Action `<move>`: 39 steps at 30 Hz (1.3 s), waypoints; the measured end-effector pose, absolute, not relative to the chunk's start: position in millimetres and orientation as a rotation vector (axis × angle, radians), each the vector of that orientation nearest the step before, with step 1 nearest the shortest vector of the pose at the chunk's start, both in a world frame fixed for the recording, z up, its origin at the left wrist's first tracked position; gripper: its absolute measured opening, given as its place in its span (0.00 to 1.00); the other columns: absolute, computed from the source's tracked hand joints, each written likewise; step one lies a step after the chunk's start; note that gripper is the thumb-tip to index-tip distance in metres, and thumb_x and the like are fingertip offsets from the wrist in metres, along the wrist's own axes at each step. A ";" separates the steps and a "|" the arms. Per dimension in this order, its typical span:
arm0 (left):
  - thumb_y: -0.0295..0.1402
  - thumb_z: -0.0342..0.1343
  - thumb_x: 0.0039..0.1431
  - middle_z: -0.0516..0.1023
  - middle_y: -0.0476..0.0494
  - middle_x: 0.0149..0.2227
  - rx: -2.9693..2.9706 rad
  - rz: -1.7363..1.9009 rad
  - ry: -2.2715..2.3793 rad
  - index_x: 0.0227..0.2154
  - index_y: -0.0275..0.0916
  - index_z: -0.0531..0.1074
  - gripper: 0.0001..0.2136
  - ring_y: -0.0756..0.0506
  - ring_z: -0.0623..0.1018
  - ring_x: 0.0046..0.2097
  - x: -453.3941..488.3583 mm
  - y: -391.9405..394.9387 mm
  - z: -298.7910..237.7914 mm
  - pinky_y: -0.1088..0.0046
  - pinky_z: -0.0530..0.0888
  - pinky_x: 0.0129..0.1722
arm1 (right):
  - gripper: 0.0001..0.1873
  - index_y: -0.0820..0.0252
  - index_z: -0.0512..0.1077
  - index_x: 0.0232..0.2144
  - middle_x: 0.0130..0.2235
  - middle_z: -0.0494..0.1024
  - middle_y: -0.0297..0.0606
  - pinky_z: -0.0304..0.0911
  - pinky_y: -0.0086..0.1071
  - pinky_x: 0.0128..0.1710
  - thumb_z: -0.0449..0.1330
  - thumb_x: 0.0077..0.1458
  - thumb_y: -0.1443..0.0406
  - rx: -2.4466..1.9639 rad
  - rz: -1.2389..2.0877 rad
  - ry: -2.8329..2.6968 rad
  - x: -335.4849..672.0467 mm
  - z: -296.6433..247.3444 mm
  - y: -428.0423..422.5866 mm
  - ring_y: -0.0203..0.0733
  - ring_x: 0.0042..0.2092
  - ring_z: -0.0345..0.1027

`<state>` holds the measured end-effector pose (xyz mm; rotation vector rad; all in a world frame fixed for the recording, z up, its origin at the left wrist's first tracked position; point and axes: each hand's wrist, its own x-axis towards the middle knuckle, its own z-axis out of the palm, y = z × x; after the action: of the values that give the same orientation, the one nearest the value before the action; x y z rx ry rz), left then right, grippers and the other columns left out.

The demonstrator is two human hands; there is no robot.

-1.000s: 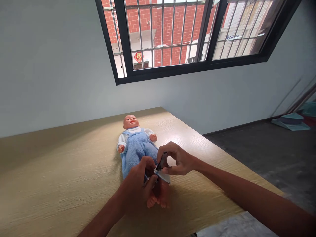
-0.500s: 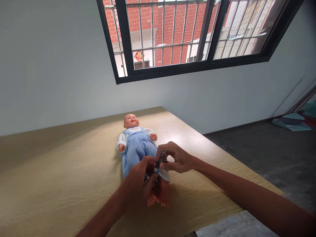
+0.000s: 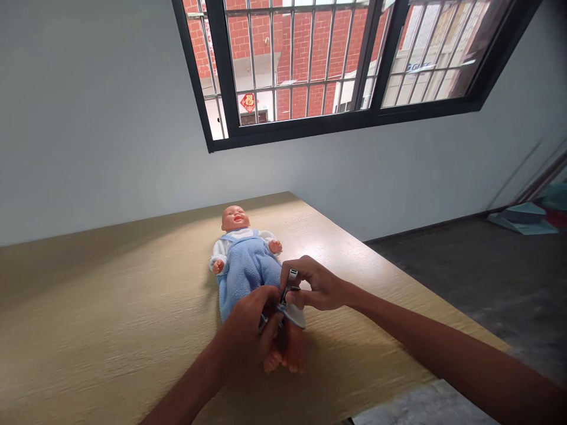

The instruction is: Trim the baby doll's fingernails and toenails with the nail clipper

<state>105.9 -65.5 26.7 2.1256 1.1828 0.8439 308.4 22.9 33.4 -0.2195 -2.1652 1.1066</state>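
Observation:
A baby doll lies on its back on the wooden table, dressed in fuzzy blue overalls and a white top, with bare feet towards me. My right hand is closed around a small silver nail clipper, tilted with its lower end against the cloth near the doll's lower leg. Opposite it, my left hand pinches the trouser cuff, its fingers partly hiding the cloth. The cuff's pale lining shows below my right fingers. Exactly where the clipper's jaws meet the cloth is too small to make out.
The wooden table reaches the white wall, with its right edge running diagonally. Above stands a dark-framed barred window. Beyond the table is dark floor, with a pale blue-green dustpan-like object by the wall.
Both hands stay at the cuff. My left fingers have shifted slightly and curl closer together; the clipper has barely moved.

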 end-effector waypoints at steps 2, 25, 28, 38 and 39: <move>0.25 0.50 0.63 0.76 0.46 0.38 2.131 0.843 1.181 0.44 0.39 0.71 0.10 0.46 0.74 0.38 106.0 -65.5 26.7 0.69 0.70 0.40 | 0.09 0.62 0.68 0.33 0.19 0.71 0.29 0.57 0.23 0.19 0.62 0.60 0.62 -0.232 1.141 -2.164 308.6 33.9 21.9 0.32 0.18 0.65; 0.31 0.49 0.68 0.79 0.45 0.41 2.116 0.897 1.119 0.51 0.41 0.71 0.12 0.45 0.78 0.41 106.2 -65.8 25.9 0.69 0.72 0.42 | 0.12 0.60 0.63 0.30 0.19 0.65 0.25 0.53 0.21 0.19 0.54 0.66 0.61 -0.317 1.006 -2.147 304.1 37.4 12.0 0.28 0.18 0.56; 0.32 0.48 0.68 0.79 0.46 0.40 2.116 0.903 1.120 0.50 0.42 0.71 0.11 0.46 0.78 0.40 105.9 -65.8 24.8 0.69 0.72 0.42 | 0.12 0.60 0.62 0.30 0.20 0.66 0.27 0.51 0.22 0.20 0.54 0.66 0.62 -0.329 0.900 -2.166 302.9 36.9 10.7 0.28 0.19 0.55; 0.31 0.48 0.68 0.79 0.44 0.39 2.144 0.901 1.122 0.48 0.38 0.71 0.11 0.44 0.77 0.39 105.5 -66.9 24.2 0.66 0.71 0.41 | 0.12 0.59 0.62 0.29 0.20 0.61 0.24 0.48 0.23 0.21 0.55 0.65 0.61 -0.357 0.824 -2.193 302.7 35.0 9.1 0.29 0.20 0.49; 0.31 0.49 0.68 0.79 0.44 0.38 2.146 0.901 1.124 0.48 0.38 0.72 0.11 0.44 0.77 0.38 105.4 -66.7 23.9 0.66 0.71 0.40 | 0.13 0.59 0.62 0.29 0.20 0.62 0.25 0.48 0.23 0.21 0.55 0.65 0.60 -0.357 0.836 -2.191 302.6 35.7 9.1 0.29 0.20 0.50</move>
<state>105.4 -66.7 23.9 2.1456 1.1236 0.9008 302.6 9.1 35.7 -0.3571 -2.1911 0.8359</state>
